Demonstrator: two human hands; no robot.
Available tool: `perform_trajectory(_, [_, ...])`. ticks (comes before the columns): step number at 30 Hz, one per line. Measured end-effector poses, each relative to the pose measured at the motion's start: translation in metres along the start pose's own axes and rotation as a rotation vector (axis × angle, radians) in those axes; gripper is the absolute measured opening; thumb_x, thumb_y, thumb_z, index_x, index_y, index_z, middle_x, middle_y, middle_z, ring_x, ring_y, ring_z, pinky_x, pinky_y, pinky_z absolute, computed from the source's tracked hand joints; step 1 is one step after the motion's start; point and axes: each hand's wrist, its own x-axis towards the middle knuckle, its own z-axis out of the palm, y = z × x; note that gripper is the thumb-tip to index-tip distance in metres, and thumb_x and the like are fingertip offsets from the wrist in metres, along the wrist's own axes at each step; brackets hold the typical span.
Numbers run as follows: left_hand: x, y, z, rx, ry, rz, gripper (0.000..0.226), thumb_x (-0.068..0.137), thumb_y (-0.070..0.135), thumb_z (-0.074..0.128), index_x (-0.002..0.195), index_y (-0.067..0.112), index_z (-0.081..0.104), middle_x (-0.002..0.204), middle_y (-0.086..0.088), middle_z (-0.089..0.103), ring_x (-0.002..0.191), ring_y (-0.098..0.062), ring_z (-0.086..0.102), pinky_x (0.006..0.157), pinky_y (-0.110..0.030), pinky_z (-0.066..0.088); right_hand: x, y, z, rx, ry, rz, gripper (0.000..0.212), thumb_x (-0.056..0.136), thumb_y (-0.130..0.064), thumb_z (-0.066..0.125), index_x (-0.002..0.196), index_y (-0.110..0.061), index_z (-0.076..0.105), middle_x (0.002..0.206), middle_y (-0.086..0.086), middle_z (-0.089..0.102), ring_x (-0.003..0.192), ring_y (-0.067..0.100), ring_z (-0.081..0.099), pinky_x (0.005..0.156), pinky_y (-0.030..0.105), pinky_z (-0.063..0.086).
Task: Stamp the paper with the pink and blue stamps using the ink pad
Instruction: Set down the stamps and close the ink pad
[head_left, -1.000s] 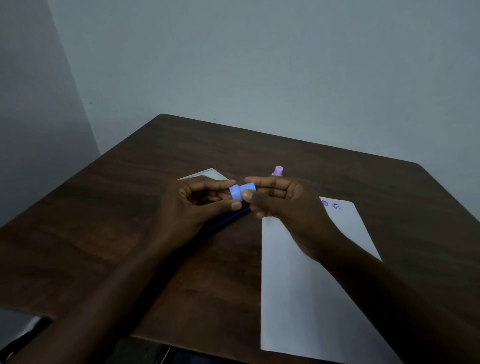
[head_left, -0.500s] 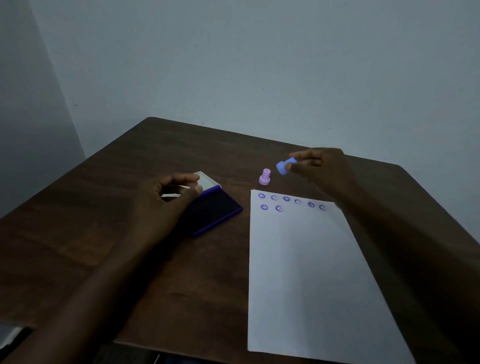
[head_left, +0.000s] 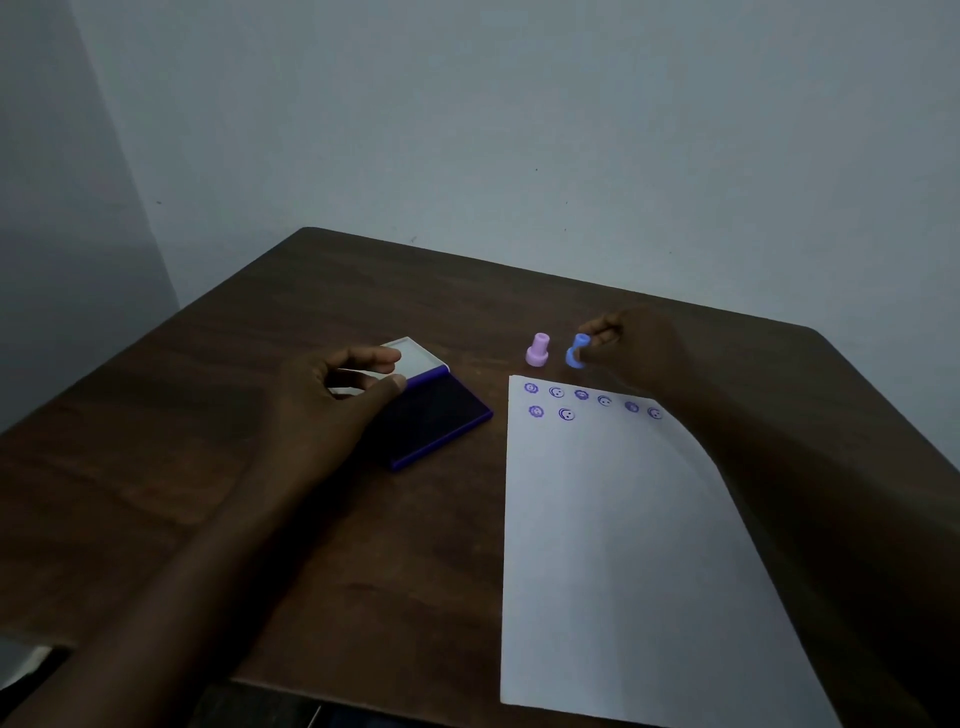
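Observation:
A white paper (head_left: 613, 545) lies on the dark wooden table (head_left: 260, 467), with two rows of purple smiley prints along its far edge. Just beyond that edge the pink stamp (head_left: 537, 350) stands upright. Beside it the blue stamp (head_left: 575, 352) sits tilted at the table surface, pinched at its top by the fingertips of my right hand (head_left: 631, 345). The open ink pad (head_left: 436, 415), purple with a white lid, lies left of the paper. My left hand (head_left: 337, 400) hovers over the pad's near-left part, fingers curved and apart around the lid, holding nothing.
Grey walls meet in a corner behind the table. The table's near edge runs across the bottom of the view, with dark floor below it.
My right hand has carried the blue stamp away from my left hand and lowered it beside the pink stamp. My left hand has settled over the ink pad.

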Motion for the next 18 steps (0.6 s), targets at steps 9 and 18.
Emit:
perform_trajectory(9, [0.001, 0.002, 0.000, -0.001, 0.000, 0.000, 0.020, 0.085, 0.024, 0.076, 0.100, 0.036, 0.071, 0.091, 0.027, 0.063, 0.077, 0.026, 0.058, 0.053, -0.006, 0.048, -0.001, 0.012, 0.013, -0.010, -0.036, 0.072, 0.008, 0.074, -0.024, 0.075, 0.082, -0.026, 0.074, 0.079, -0.008, 0.072, 0.063, 0.008, 0.061, 0.053, 0.018, 0.040])
perform_trajectory(18, [0.002, -0.002, -0.003, -0.033, 0.064, -0.039, 0.020, 0.086, 0.022, 0.076, 0.088, 0.041, 0.069, 0.088, 0.025, 0.065, 0.086, 0.002, 0.063, 0.066, -0.022, 0.055, -0.006, 0.019, 0.003, -0.006, -0.021, 0.010, 0.039, 0.075, -0.022, 0.081, 0.110, -0.011, 0.070, 0.107, 0.002, 0.073, 0.087, 0.006, 0.061, 0.066, 0.005, 0.038])
